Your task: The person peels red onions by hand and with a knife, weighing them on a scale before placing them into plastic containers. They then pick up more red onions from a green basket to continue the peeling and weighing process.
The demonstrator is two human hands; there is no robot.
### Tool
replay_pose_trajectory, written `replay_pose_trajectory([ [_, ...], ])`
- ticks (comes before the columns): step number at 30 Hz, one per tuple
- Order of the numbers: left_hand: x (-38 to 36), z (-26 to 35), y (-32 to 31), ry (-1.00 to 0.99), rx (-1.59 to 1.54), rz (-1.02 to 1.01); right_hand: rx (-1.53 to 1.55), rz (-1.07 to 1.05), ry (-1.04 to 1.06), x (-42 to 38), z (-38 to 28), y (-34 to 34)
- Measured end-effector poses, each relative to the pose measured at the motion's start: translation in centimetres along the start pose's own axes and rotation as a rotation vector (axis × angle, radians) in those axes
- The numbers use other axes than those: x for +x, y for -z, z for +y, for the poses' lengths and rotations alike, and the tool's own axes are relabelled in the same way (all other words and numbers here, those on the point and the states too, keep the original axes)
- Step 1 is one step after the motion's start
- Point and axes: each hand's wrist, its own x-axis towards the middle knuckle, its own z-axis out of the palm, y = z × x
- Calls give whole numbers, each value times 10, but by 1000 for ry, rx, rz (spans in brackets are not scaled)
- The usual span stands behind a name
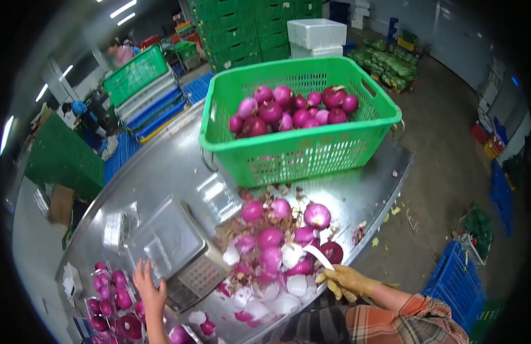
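My left hand (150, 286) is bare, its fingers spread at the near edge of a digital scale (193, 275) with a clear tray on top (165, 238). My right hand (343, 281), in a yellowish glove, is closed around what looks like a knife (319, 255); its pale curved blade points up and left over the onions. Red onions (271, 260) lie in a heap beside it among dry skins, with pale peeled layers (285, 304) nearer me. To the left of my left hand are several clear packs of red onions (113, 295).
A green crate (300, 146) holding red onions (271, 112) stands at the far side of the metal table (145, 178). A clear plastic tray (219, 198) lies before it. Stacked crates (231, 34) and leafy vegetables (386, 63) are behind; a blue crate (457, 284) is on the right.
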Motion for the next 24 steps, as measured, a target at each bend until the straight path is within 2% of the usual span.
replay_pose_trajectory([
  [3, 39, 50, 12, -17, -208, 190, -4, 64, 92, 15, -5, 42],
  [4, 54, 72, 16, -47, -227, 196, -45, 66, 58, 9, -22, 58],
  [7, 106, 157, 20, -147, -315, 245, -11, 133, 224, 31, -18, 120],
  [9, 149, 208, 20, -231, -320, 274, -35, 223, 177, 34, -19, 165],
  [10, 171, 233, 20, -269, -322, 285, -267, 379, 74, 28, -33, 180],
  [11, 194, 258, 20, -299, -322, 302, -342, 412, 44, 25, -39, 198],
  [13, 240, 295, 11, -352, -291, 175, -499, 449, 0, 29, -52, 230],
  [15, 282, 317, 7, -280, -122, -264, -230, 394, -34, 26, -57, 247],
  [16, 302, 325, 2, -295, -119, -310, -94, 378, -53, 29, -55, 256],
  [19, 353, 343, -21, -354, -74, -422, 13, 310, 54, 47, -20, 276],
  [23, 387, 359, -57, -377, 89, -591, -190, 219, 102, 40, -36, 285],
  [24, 393, 362, -67, -400, 114, -637, -20, 151, -31, 44, -25, 291],
])
